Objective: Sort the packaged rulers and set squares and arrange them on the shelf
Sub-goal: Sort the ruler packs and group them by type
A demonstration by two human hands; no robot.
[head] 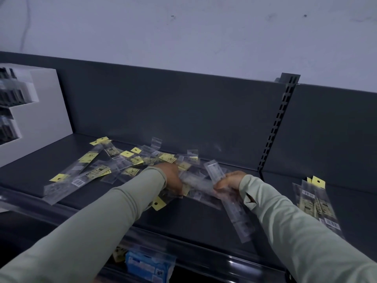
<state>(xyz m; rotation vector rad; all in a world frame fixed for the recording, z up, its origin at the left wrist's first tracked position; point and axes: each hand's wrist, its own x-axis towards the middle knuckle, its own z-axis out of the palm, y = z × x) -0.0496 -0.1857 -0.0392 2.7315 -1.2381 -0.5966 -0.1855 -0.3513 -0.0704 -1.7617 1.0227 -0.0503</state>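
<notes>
Across the dark grey shelf (193, 223), ahead and to the left of both hands, a loose pile of packaged rulers (98, 170) lies criss-crossed, its yellow hang tabs pointing every way. Well to the right of the right hand, a small sorted stack (315, 203) lies roughly aligned. The left hand (172, 177) is sunk into the pile with its fingers hidden, so whether it grips anything cannot be told. The right hand (229, 181) curls round a clear ruler packet (237, 217) that trails back past its wrist. Doing this step well probably means lifting one kind at a time with tabs turned the same way, as the slick sleeves look apt to slide and drag neighbours along.
</notes>
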